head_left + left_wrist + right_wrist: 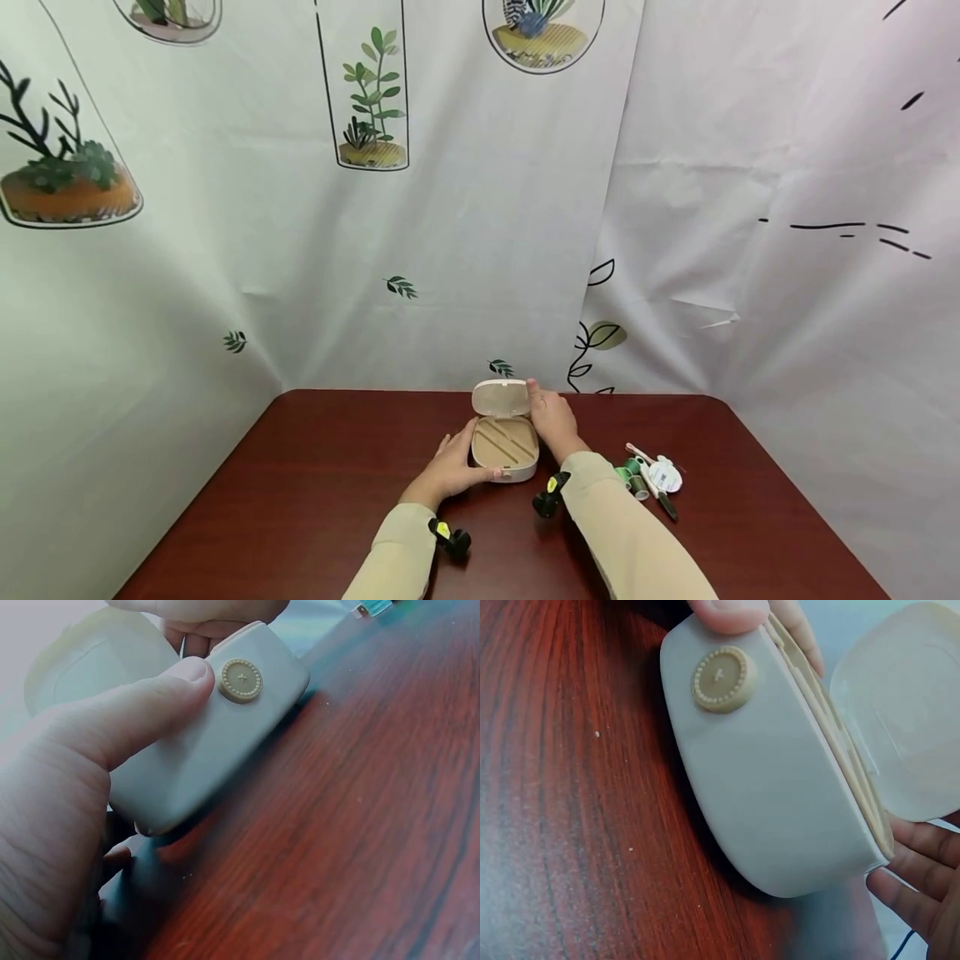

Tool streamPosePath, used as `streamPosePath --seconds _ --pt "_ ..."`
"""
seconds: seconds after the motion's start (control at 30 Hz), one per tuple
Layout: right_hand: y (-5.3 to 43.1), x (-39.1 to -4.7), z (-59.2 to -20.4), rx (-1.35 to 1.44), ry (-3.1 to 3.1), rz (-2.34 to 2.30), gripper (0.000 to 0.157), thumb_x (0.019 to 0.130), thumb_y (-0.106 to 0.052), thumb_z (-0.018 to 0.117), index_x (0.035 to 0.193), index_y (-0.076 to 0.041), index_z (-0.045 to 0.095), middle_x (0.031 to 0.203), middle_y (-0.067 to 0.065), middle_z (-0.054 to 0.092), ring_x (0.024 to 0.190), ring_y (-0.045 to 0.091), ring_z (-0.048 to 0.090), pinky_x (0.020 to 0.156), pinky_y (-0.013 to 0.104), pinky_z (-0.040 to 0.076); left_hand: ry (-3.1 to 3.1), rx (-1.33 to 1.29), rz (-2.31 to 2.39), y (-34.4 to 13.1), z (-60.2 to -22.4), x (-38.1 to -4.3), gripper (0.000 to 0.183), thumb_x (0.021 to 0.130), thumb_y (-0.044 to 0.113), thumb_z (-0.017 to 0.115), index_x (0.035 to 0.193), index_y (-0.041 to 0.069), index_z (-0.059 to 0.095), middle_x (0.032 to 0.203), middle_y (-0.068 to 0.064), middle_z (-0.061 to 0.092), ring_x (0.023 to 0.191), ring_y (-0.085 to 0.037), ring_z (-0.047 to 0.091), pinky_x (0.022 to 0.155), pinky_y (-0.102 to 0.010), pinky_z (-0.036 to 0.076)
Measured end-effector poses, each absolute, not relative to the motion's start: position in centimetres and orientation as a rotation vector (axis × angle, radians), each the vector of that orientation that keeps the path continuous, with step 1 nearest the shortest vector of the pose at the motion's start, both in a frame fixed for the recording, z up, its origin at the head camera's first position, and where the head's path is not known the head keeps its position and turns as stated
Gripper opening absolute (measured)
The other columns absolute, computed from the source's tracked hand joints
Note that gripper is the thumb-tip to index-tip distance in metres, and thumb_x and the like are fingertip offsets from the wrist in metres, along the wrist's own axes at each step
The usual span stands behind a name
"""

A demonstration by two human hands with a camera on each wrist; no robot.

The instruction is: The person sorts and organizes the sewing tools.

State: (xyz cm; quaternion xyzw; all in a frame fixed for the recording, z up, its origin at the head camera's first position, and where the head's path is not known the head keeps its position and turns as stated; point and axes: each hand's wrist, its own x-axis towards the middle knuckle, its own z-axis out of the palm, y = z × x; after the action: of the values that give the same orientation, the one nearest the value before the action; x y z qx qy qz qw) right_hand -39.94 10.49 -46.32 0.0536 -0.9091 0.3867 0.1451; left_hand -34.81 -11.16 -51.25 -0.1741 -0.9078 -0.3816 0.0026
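A small cream storage case (506, 473) stands on the table with its hinged lid (499, 398) raised at the back. Its tan insert (497, 446) has diagonal slots. On the front wall is a round tan button (241, 680) with a beaded edge. My left hand (448, 470) grips the case's left side, the thumb lying across the front wall beside the button. At the right edge of the lid, my right hand (553, 421) holds on with its thumb up along the edge. In the right wrist view, its fingers (922, 855) are by the hinge-side corner.
To the right of my right forearm lies a small group: green thread spools (634, 477), a white round item (666, 475) and a slim tool with a dark end (667, 505). A printed white curtain (450, 225) hangs behind the dark red table (337, 467).
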Motion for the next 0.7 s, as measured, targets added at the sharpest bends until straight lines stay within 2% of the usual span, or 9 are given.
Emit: streamPosePath --seconds 0.2,0.33,0.4,0.47,0.63,0.7 --pt "10.41 -40.22 -46.62 0.092 -2.615 1.128 0.087 0.102 -0.069 0.021 0.115 -0.003 0.075 0.115 0.02 0.072 0.106 0.041 0.067 0.091 0.057 0.051 -2.864 -0.564 -1.108 -11.2 -51.41 -34.65 0.114 0.08 0.065 0.074 0.161 0.006 0.021 0.162 -0.014 0.032 0.149 -0.035 0.03 0.121 -0.057 0.009" --pt "10.28 -40.33 -46.77 0.027 -2.615 1.185 0.09 0.1 -0.073 0.019 0.115 -0.005 0.075 0.119 0.019 0.071 0.11 0.041 0.066 0.094 0.056 0.05 -2.876 -0.56 -1.1 -11.18 -51.22 -34.42 0.113 0.08 0.065 0.074 0.162 0.007 0.021 0.163 -0.014 0.031 0.149 -0.035 0.03 0.121 -0.057 0.009" --pt "10.18 -40.4 -46.72 -0.004 -2.62 1.218 0.088 0.101 -0.072 0.019 0.119 -0.006 0.074 0.122 0.02 0.069 0.113 0.041 0.064 0.097 0.056 0.048 -2.883 -0.557 -1.092 -11.17 -51.15 -34.35 0.113 0.08 0.065 0.074 0.162 0.007 0.021 0.163 -0.014 0.031 0.149 -0.035 0.03 0.121 -0.057 0.009" --pt "10.06 -40.49 -46.69 -0.05 -2.628 1.26 0.084 0.103 -0.069 0.021 0.115 -0.005 0.075 0.119 0.021 0.069 0.114 0.04 0.063 0.098 0.055 0.047 -2.883 -0.559 -1.086 -11.17 -51.05 -34.27 0.112 0.08 0.064 0.074 0.161 0.007 0.021 0.162 -0.014 0.031 0.149 -0.035 0.03 0.121 -0.057 0.009" --pt "9.92 -40.73 -46.94 -0.198 -2.65 1.377 0.073 0.105 -0.059 0.029 0.089 -0.004 0.073 0.104 0.02 0.071 0.108 0.038 0.064 0.099 0.051 0.047 -2.876 -0.567 -1.086 -11.12 -50.81 -34.12 0.111 0.081 0.06 0.076 0.161 0.005 0.023 0.16 -0.017 0.035 0.148 -0.037 0.031 0.121 -0.058 0.01" --pt "9.89 -40.73 -47.09 -0.23 -2.653 1.413 0.07 0.106 -0.056 0.031 0.087 -0.004 0.073 0.098 0.018 0.072 0.107 0.037 0.064 0.098 0.05 0.047 -2.874 -0.566 -1.089 -11.11 -50.8 -34.11 0.111 0.081 0.059 0.076 0.161 0.004 0.022 0.16 -0.018 0.035 0.148 -0.036 0.032 0.121 -0.058 0.01"
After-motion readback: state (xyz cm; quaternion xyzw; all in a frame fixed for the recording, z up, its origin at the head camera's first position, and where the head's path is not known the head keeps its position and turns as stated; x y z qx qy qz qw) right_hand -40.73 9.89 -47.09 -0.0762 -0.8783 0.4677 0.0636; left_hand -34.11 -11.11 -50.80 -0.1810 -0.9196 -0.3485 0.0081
